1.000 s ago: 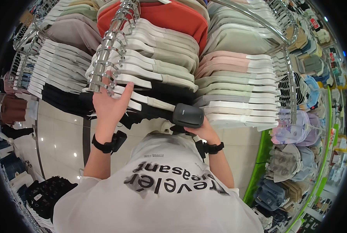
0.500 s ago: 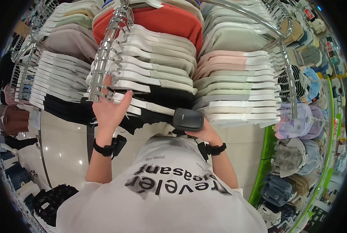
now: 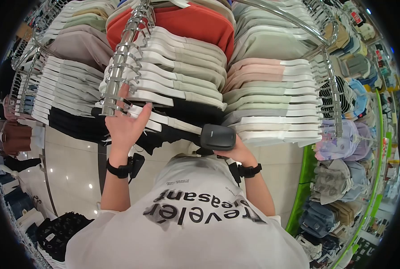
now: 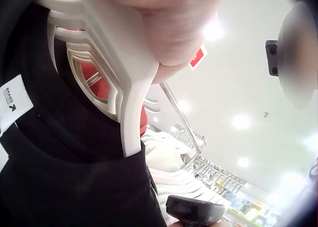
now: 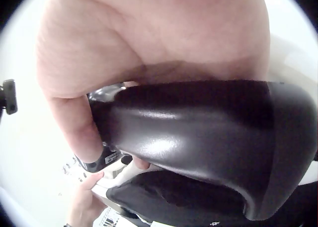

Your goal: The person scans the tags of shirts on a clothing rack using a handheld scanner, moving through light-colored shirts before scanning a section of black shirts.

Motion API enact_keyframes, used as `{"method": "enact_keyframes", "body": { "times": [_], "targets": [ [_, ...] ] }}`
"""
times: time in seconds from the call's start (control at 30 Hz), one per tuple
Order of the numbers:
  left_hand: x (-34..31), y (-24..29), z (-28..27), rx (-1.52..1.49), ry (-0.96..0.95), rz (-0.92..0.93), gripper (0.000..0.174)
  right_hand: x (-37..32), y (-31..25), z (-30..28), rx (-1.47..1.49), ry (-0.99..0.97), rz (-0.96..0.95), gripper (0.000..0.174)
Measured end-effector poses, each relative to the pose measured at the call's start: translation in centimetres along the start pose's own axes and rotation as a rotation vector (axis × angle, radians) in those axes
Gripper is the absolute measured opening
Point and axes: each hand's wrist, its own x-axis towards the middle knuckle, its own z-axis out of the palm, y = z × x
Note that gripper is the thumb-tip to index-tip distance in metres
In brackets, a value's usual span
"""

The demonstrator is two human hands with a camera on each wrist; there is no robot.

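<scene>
1. Black glossy plastic marks the scanner (image 3: pixel 217 136), a smooth, rounded shell clamped in the right hand (image 3: pixel 238 152). The fingers are curled round its grip, as the right wrist view shows at close range.
2. The scanner sits just below the front edge of a packed row of hung shirts. It is level with the person's chest and well apart from the left hand (image 3: pixel 124 121).
3. The left hand lies flat and spread, fingers straight and apart, gripping nothing. Its palm presses on the front white hangers (image 3: pixel 164 119) at the near end of the chrome rail (image 3: pixel 124 58).
4. The hangers are pale moulded plastic with broad, curved shoulders and open ribbed centres, stacked tightly one behind another.
5. A black garment (image 3: pixel 182 110) of soft matte cloth hangs on the front hangers. The left wrist view shows a small white printed label on it.
6. Behind it hang cream, sage and pink tops, and a red garment (image 3: pixel 186 22) further back.
7. The rail is a polished metal tube ringed with wire hanger hooks, above a shiny pale tiled floor (image 3: pixel 70 157).
</scene>
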Motion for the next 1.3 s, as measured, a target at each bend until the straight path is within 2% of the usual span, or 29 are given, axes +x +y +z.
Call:
{"method": "enact_keyframes", "body": {
  "times": [0.27, 0.33, 0.47, 0.53, 0.57, 0.63, 0.67, 0.87, 0.97, 1.1, 1.3],
  "targets": [
    [-0.1, -0.5, 0.3, -0.114, 0.011, -0.02, 0.077, -0.7, 1.2, -1.3, 0.087, 0.131, 0.02, 0.056],
    [0.0, -0.4, 0.2, 0.024, 0.016, 0.058, 0.076, -0.5, 1.8, -1.3, 0.17, 0.232, -0.011, 0.056],
    [0.2, -0.9, -0.1, 0.029, -0.002, 0.111, 0.077, 0.1, 1.4, -0.3, 0.187, 0.302, -0.031, 0.065],
    [0.1, -0.8, -0.3, 0.059, -0.026, 0.108, 0.078, 1.3, 0.3, 0.3, -0.013, 0.315, -0.308, 0.08],
    [0.1, -0.7, -0.3, 0.062, -0.03, 0.108, 0.078, 1.7, 0.4, 0.1, -0.008, 0.317, -0.306, 0.08],
    [0.0, -0.7, -0.6, 0.049, -0.053, 0.103, 0.078, 2.3, 0.9, 0.0, -0.223, 0.274, -0.302, 0.088],
    [0.0, -0.7, -0.8, 0.055, -0.056, 0.101, 0.078, 2.5, 1.0, 0.2, -0.239, 0.287, -0.309, 0.092],
    [0.1, -1.3, -0.8, -0.067, -0.121, 0.114, 0.076, 2.0, 2.2, 0.1, -0.126, 0.211, -0.227, 0.085],
    [0.2, -0.7, -1.0, 0.004, -0.132, 0.126, 0.078, 1.7, 3.3, 0.2, -0.099, 0.234, -0.208, 0.081],
    [0.2, -0.4, -1.1, 0.034, -0.143, 0.097, 0.077, 1.6, 2.9, 0.3, -0.099, 0.231, -0.199, 0.082],
    [0.5, -0.9, -1.0, 0.004, -0.118, 0.18, 0.075, 1.0, 3.5, 0.1, -0.088, 0.2, -0.249, 0.085]
  ]
}}
